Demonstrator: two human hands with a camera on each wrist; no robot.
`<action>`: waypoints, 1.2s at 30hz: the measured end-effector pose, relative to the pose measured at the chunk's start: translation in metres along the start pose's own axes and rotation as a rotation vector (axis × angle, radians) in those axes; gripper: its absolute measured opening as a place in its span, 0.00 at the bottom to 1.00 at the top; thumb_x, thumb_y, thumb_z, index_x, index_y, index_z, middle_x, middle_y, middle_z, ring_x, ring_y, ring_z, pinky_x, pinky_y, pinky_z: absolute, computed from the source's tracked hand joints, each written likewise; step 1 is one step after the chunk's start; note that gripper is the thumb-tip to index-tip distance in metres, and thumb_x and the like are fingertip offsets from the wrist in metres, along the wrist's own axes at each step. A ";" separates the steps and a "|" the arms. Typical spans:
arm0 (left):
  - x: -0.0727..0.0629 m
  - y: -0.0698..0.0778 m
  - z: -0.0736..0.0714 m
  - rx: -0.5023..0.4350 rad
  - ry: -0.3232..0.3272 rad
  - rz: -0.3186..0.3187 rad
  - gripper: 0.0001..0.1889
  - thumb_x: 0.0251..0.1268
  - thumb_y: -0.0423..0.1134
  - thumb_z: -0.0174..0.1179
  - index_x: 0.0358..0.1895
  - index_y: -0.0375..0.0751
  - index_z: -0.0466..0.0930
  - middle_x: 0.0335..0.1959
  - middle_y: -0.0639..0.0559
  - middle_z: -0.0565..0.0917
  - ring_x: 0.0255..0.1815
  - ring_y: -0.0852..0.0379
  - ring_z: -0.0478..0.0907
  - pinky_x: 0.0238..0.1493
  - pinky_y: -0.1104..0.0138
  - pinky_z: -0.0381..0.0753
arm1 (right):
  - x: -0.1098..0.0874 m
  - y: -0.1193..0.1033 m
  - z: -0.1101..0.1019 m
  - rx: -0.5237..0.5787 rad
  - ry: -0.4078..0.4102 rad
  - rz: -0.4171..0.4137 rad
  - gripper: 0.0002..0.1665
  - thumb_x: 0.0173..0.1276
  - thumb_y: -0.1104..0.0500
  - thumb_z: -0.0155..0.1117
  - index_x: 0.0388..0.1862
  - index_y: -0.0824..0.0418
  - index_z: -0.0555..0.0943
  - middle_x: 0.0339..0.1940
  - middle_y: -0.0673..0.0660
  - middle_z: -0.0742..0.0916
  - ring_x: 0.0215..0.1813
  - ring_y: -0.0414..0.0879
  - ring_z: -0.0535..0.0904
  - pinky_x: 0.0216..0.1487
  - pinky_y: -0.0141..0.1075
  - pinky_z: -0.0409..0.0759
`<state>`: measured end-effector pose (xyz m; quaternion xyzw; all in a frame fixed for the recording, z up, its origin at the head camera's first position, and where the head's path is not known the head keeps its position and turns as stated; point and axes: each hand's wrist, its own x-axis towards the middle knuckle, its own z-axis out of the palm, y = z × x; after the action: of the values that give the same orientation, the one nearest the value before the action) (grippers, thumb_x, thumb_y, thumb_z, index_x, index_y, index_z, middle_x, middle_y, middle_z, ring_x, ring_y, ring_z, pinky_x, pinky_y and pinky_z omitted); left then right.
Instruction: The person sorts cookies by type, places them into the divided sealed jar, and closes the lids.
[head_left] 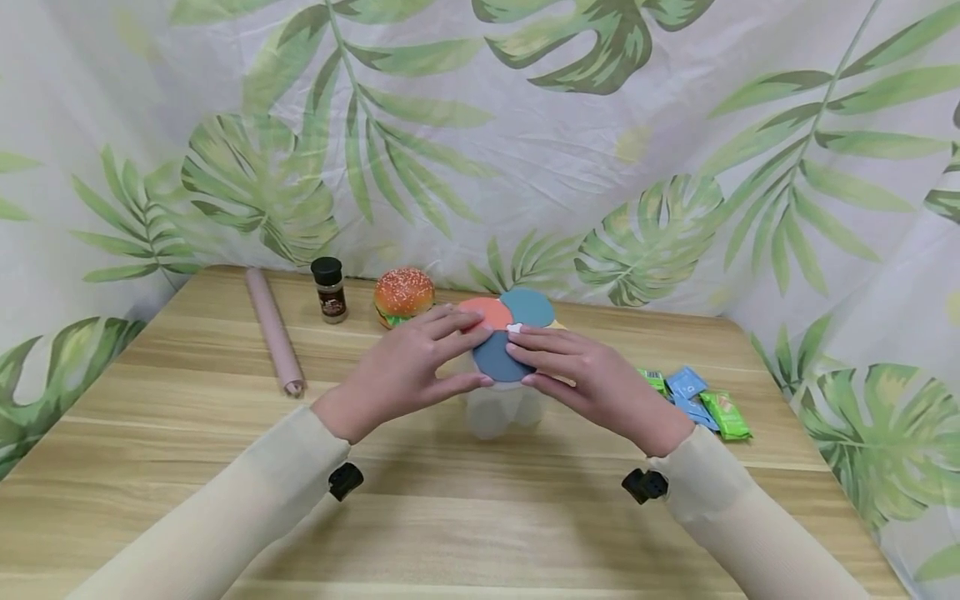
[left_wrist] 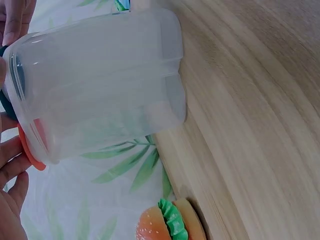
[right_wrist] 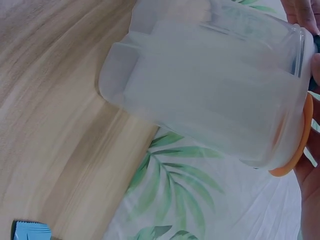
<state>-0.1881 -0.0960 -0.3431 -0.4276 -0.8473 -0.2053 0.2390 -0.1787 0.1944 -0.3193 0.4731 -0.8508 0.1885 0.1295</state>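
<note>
A translucent plastic container [head_left: 487, 417] with a lobed base stands on the wooden table in front of me. Its round lid has coral [head_left: 495, 312], teal [head_left: 529, 306] and dark blue [head_left: 497, 358] flaps, plus a yellow-orange one [right_wrist: 296, 156] mostly covered in the head view. My left hand [head_left: 405, 362] rests its extended fingers on the coral side, thumb at the near edge of the blue flap. From the other side my right hand [head_left: 603, 375] lays its fingers across the blue flap and small white centre, thumb also at the near edge. Both touch the lid from above.
Behind the container sits a toy hamburger [head_left: 404, 293], left of it a black-capped spice jar [head_left: 330, 292] and a rolled pinkish sheet [head_left: 273, 333]. Several blue and green packets [head_left: 697, 400] lie on the right. Leaf-patterned cloth [head_left: 540, 167] hangs at the table's far edge.
</note>
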 end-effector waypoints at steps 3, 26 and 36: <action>0.002 0.001 0.000 0.018 0.009 0.011 0.32 0.64 0.56 0.73 0.67 0.42 0.83 0.65 0.43 0.85 0.70 0.42 0.80 0.68 0.52 0.83 | -0.001 0.000 0.000 -0.001 0.007 -0.004 0.28 0.72 0.59 0.72 0.70 0.56 0.81 0.74 0.56 0.82 0.76 0.53 0.77 0.74 0.51 0.78; 0.000 -0.005 0.005 -0.234 -0.043 0.054 0.30 0.64 0.41 0.74 0.69 0.42 0.81 0.70 0.45 0.82 0.73 0.49 0.79 0.72 0.56 0.80 | 0.001 -0.006 0.011 -0.029 0.148 -0.134 0.23 0.62 0.64 0.79 0.58 0.63 0.89 0.60 0.61 0.90 0.63 0.54 0.88 0.61 0.43 0.87; 0.003 -0.005 0.008 -0.232 -0.012 0.069 0.27 0.67 0.42 0.72 0.69 0.42 0.81 0.70 0.45 0.83 0.72 0.49 0.80 0.72 0.57 0.80 | -0.003 -0.004 0.011 -0.076 0.165 -0.155 0.27 0.60 0.69 0.78 0.60 0.65 0.87 0.61 0.63 0.89 0.63 0.56 0.88 0.61 0.43 0.87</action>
<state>-0.1951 -0.0925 -0.3488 -0.4824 -0.8040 -0.2913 0.1898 -0.1739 0.1901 -0.3292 0.5152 -0.8046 0.1838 0.2311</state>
